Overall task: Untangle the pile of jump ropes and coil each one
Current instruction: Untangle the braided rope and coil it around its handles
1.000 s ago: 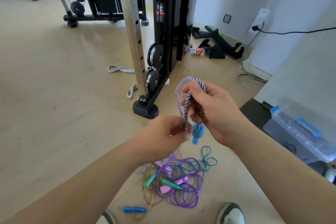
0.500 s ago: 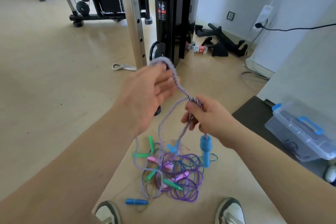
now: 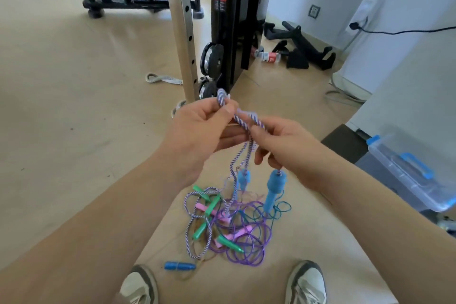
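Observation:
A purple-and-white striped jump rope point(image 3: 240, 121) runs between both hands at chest height. My left hand point(image 3: 199, 136) pinches a loop of it between thumb and fingers. My right hand point(image 3: 283, 148) grips the folded strands just right of that. Two light blue foam handles point(image 3: 274, 189) dangle below my right hand on the rope's ends. The rest of the striped rope trails down into the tangled pile point(image 3: 229, 224) on the floor, which holds purple and teal cords with green and pink handles. A dark blue handle point(image 3: 179, 266) lies apart at the pile's left.
A cable machine's steel post point(image 3: 183, 32) and black weight stack point(image 3: 232, 20) stand just beyond my hands. A clear storage box with blue latches point(image 3: 407, 170) sits at the right. My two shoes point(image 3: 306, 284) flank the pile. Black gym attachments point(image 3: 303, 49) lie by the wall.
My left hand dropped from its raised reach and came in against my right hand, folding another length of striped rope. A second blue handle now hangs beside the first.

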A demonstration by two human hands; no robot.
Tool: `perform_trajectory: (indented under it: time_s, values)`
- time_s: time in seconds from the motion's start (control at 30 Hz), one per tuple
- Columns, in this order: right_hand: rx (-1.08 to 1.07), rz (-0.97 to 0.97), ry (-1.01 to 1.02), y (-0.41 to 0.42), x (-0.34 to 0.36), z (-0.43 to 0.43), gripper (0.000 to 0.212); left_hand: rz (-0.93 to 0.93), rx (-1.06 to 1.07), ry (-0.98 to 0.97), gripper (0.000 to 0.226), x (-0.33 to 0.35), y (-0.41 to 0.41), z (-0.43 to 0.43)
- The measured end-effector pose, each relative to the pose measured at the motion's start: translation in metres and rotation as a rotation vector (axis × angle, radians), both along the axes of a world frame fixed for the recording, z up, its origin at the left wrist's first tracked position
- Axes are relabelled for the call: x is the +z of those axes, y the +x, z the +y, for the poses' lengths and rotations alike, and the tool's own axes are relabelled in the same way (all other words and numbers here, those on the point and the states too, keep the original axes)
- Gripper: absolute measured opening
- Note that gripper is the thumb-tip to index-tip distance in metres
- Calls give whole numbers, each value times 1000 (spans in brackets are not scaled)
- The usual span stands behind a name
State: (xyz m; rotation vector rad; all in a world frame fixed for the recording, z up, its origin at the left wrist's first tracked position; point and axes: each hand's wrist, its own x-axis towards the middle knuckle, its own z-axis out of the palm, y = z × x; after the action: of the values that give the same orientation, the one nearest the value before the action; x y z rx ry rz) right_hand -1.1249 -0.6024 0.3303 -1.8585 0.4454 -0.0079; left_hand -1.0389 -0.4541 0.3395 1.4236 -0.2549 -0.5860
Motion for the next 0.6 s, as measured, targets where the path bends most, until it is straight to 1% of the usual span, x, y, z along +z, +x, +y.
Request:
perform_trajectory:
  time_s: [0.07,0.1,0.17,0.2,0.23,0.3,0.37,0.43,0.47,0.53,0.6]
  values:
    - [123,107,81,-4,-9,3,20,246,40,-254,15,10,6,0]
    - [157,139,73,-5,-13,3,19,331,62,-356,14,13,10,1]
    - [181,187,-63,-5,-20,4,19,435,107,-505,13,19,17,2]
    - [166,204,-138,-4,-25,3,19,449,114,-523,14,19,22,4]
    - [128,211,-186,-4,-28,2,18,443,107,-489,17,18,25,6]
    - [22,171,-198,-2,-29,0,16,413,57,-313,31,13,26,8]
    - [-72,63,-143,1,-22,1,14,414,-54,-148,52,7,22,10]
    - [-135,-48,-94,2,-13,3,14,376,-165,-102,62,9,16,11]
    - [-149,-77,-90,2,-8,3,14,334,-219,-99,59,10,13,12]
    - [-145,-87,-83,0,-3,3,16,223,-277,-56,43,10,8,11]
    - [-138,-50,-60,-2,-2,1,15,150,-205,34,32,2,5,10]
